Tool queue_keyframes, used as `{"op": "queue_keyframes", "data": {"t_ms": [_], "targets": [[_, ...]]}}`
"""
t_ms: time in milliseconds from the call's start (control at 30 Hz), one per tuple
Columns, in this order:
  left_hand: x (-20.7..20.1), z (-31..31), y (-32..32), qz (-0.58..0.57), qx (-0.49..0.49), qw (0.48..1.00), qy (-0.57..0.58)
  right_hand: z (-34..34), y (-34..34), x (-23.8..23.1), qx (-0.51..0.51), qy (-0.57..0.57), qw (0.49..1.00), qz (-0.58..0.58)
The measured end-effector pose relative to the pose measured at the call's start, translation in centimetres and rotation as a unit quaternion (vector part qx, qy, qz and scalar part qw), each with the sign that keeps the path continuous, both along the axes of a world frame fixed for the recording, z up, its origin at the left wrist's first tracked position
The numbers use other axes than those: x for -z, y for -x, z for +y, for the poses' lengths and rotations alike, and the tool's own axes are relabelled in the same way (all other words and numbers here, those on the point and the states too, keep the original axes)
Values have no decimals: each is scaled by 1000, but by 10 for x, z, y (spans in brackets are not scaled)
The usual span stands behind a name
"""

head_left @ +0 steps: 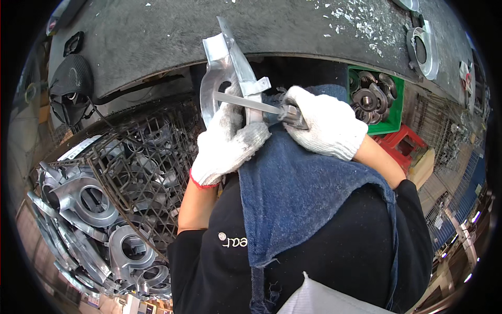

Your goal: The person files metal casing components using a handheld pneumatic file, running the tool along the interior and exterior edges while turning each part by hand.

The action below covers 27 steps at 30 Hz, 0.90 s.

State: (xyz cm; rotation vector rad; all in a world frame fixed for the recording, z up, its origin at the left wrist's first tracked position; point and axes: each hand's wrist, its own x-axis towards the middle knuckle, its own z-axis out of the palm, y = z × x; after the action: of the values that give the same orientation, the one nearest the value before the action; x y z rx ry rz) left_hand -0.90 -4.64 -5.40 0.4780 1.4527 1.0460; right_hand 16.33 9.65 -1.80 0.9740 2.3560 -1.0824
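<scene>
A silvery metal casting [209, 86] with a curved body and a round hole is tilted up against the near edge of the bench. My left hand [227, 144], in a white knit glove with a red cuff, is closed round its lower part. My gloved right hand [327, 123] grips the handle end of a flat metal file [246, 102]. The file's blade points left and lies across the casting close to its hole. Most of the file's handle is hidden in my right fingers. A blue denim apron [303, 183] hangs below my hands.
Pale chips [355, 23] litter the dark workbench [157, 36]. Another casting [422, 49] lies at its right. Round metal parts fill a green crate [389, 125], above a red crate [402, 144]. At left, many castings [89, 201] are piled by a wire cage [133, 180].
</scene>
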Motion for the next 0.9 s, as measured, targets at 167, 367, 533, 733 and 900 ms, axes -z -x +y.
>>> {"op": "queue_keyframes", "data": {"t_ms": [167,367,533,733,900], "targets": [[5,5,-5,-49,18,998,-46,5,1,3,44,-1,999,17],[23,18,-10,-159,-41,981,-106,3,-10,3,44,42,998,-5],[28,24,-14,-156,-88,961,-209,4,-17,3,99,86,990,-51],[21,24,-8,-123,-133,955,-233,5,-22,4,84,74,992,59],[19,24,-7,-140,-122,941,-282,8,-27,6,70,101,990,73]]}}
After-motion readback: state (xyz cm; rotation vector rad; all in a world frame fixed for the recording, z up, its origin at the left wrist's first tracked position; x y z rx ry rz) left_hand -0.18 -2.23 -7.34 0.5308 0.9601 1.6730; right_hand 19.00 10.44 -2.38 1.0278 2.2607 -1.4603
